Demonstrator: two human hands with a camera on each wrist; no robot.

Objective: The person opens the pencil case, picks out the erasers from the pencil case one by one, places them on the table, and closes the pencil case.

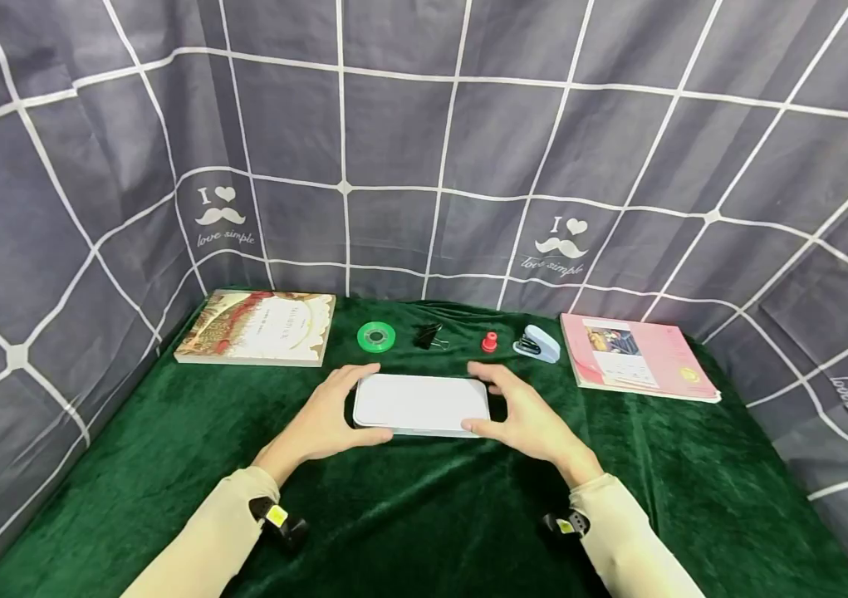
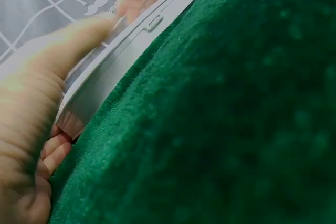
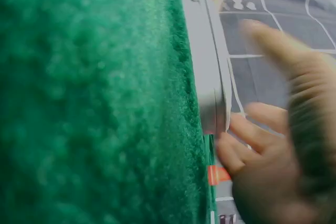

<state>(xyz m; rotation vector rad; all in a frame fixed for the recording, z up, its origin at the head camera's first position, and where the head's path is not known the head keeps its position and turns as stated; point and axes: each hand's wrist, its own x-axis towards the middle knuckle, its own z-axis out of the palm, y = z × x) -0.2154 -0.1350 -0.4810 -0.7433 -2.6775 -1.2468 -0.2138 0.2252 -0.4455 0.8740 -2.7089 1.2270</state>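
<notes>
My left hand [image 1: 328, 421] and right hand [image 1: 530, 422], relaxed and gripping nothing, flank the white case [image 1: 422, 404], six o'clock from the binder clip [image 1: 428, 335]; it looks already closed, the stapler [image 1: 541, 342] outside.

rm nr side box [image 1: 422, 404]; tape [image 1: 365, 337], stapler [image 1: 540, 342] bhd
</notes>
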